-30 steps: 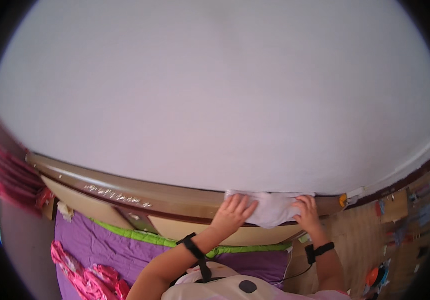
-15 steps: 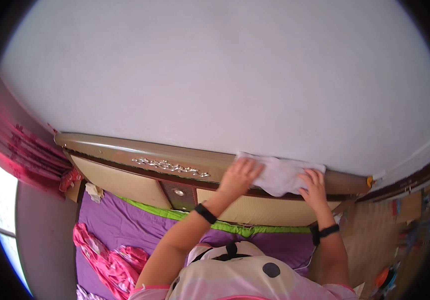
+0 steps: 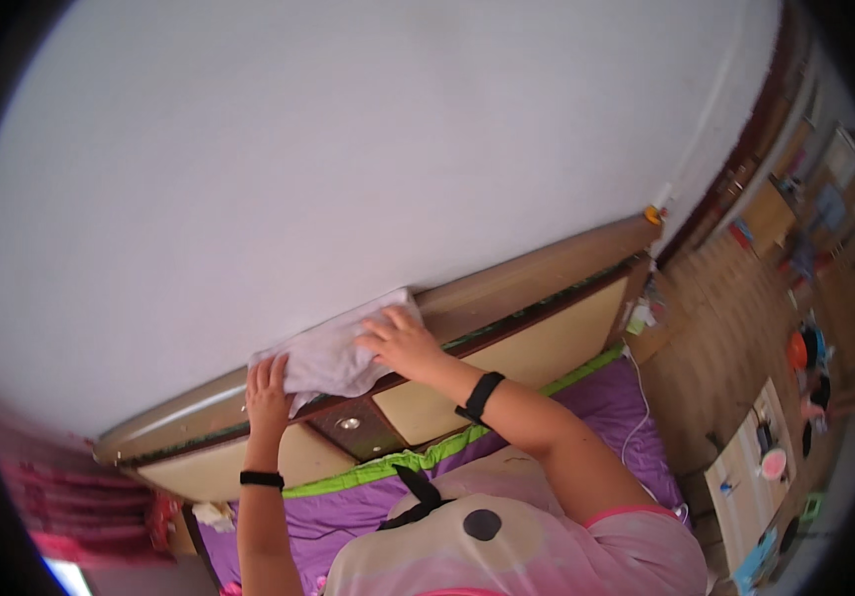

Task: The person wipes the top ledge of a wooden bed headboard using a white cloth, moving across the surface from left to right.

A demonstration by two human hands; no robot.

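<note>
L hand lay open on the L end of a pale pinkish-white cloth, fingers extended and pointing up twd the wall; its thumb was hard to make out. R hand was open too, fingers spread and a bit bent, resting on the cloth's R part. The cloth lay draped over the top rail of the padded headboard, L of the rail's midpt, w/ its lower edge hanging over the front and its upper edge up by the wall behind. Couldn't tell if any fingertips pinched the fabric.

Both wrists had black bands on, L wristband and R wristband, both in front of the headboard. Just below the cloth, in the headboard's face, was a dark center panel w/ a round shiny ornament, btwn two cream panels. A purple bedsheet spread below the headboard, w/ bright green fabric along its foot. Dark red curtain hung near the headboard's L end; a small orange item sat at its R end. White cable ran down below the R end, and a low light-wood table stood well apart, out to the lower R of the headboard.
</note>
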